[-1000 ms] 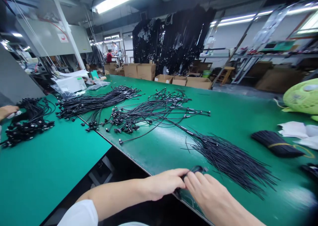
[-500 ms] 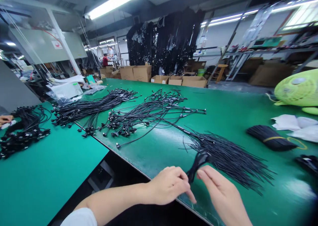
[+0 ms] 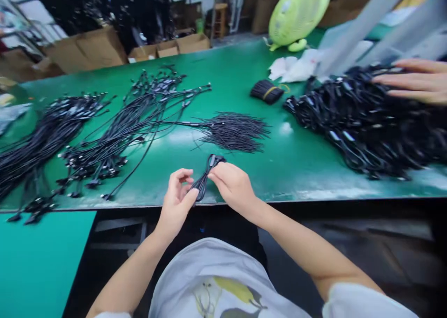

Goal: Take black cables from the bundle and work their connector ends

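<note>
Both my hands hold one folded black cable (image 3: 206,176) just above the near edge of the green table (image 3: 230,71). My left hand (image 3: 178,201) pinches its lower end between thumb and fingers. My right hand (image 3: 232,185) grips its upper part, where the looped end with the connectors sticks out. Behind my hands lies a fan of thin black ties (image 3: 233,131), and further left several long black cables (image 3: 139,118) are spread out.
Another person's hand (image 3: 415,80) rests on a big heap of black cables (image 3: 366,118) at the right. A banded bundle of black ties (image 3: 267,91), white paper, a green fan (image 3: 298,10) and cardboard boxes (image 3: 87,45) stand at the back. A second green table (image 3: 38,262) is lower left.
The view has swung right and down, so the heap and the other person's hand now show. My hands have drawn the folded cable closer to my body.
</note>
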`<state>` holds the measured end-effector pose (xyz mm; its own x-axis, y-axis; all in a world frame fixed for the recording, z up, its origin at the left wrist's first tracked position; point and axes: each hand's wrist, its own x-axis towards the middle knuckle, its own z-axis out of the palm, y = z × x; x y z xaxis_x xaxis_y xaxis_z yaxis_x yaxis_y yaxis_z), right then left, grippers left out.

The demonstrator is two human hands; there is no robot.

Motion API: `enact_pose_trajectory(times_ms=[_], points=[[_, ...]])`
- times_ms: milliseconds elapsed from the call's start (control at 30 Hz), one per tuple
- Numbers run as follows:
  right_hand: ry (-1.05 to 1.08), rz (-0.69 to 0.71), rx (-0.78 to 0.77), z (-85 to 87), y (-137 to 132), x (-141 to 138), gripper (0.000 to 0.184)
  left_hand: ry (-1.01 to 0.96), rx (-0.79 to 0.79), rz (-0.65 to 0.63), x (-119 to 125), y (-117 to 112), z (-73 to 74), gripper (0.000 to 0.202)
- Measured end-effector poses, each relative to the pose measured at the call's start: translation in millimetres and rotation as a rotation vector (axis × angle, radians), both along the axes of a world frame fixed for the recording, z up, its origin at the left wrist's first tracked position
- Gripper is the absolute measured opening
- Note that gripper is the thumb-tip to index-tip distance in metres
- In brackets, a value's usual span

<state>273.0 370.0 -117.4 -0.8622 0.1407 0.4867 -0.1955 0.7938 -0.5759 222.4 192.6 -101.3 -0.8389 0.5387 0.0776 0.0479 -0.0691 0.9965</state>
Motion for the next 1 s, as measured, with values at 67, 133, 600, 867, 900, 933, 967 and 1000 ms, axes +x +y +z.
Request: enact_pose_trajectory(times_ms=[67,133,600,867,900,933,967,1000], points=[[0.004,-0.009,-0.057,0.5,-2.6,4.9,0.036,-0.130,-0.036,-0.123,4.0,7.2,-15.8,0.047],[-0.017,0.015,-0.236,0.3,-5.4,8.5,0.039,-0.099,-0.126,-0.222,8.7,14.7,-26.1,0.051],[-0.124,-0.075,-0.611,-15.1,35.0,24.1,0.022,-0.443,0.083,-0.216,3.9,57.1,-23.8,0.039],[0.139,-0.002,-0.035,-10.4,51.6,20.3,0.019,-0.484,-0.021,-0.385,4.3,60.8,-26.0,0.037],[0.123,-0.040,0.027,-10.3,52.7,18.9,0.020,-0.483,-0.034,-0.392,5.4,61.4,-27.0,0.038],[0.106,-0.083,0.063,-10.2,53.3,17.2,0.022,-0.485,-0.045,-0.399,7.2,62.3,-28.1,0.039],[0.092,-0.123,0.064,-10.2,53.2,15.1,0.021,-0.487,-0.053,-0.402,9.6,63.4,-29.0,0.042],[0.080,-0.155,0.024,-10.3,52.4,12.7,0.019,-0.486,-0.068,-0.404,12.6,64.7,-29.9,0.045]])
